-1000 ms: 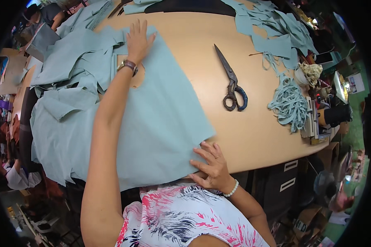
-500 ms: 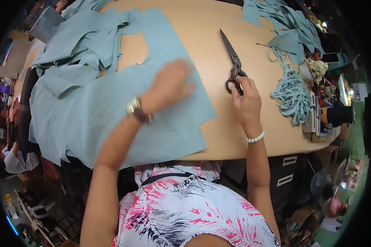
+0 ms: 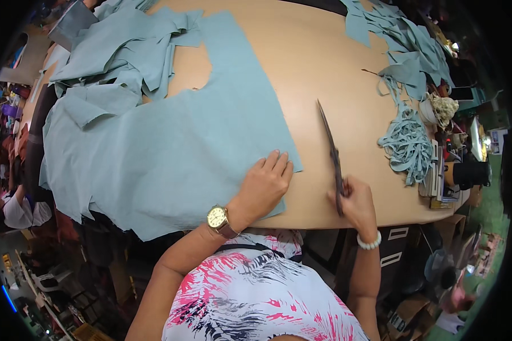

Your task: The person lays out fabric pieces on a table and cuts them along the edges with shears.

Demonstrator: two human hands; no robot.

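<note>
A large cut piece of grey-green fabric [image 3: 171,148] spreads over the left and middle of the table, with a curved notch in its far side. My left hand [image 3: 265,184] lies flat on its right corner, near the table's front edge, fingers stretched out. To the right of the cloth, my right hand [image 3: 358,207] is closed round the handles of dark tailor's shears [image 3: 332,142]. Their blades are together and point away from me, seen edge-on. They are apart from the fabric. The finger loops are mostly hidden by the hand.
Folded fabric pieces [image 3: 114,51] lie at the far left, beside a grey box-like block [image 3: 72,25]. Fabric offcuts [image 3: 406,54] and a tangle of thin strips [image 3: 408,142] are at the right. A person in white [image 3: 23,207] is off to the left.
My left hand has come down and nearer to me, onto the cloth's corner. My right hand has picked up the shears, drawing them toward me and turning them on edge.
</note>
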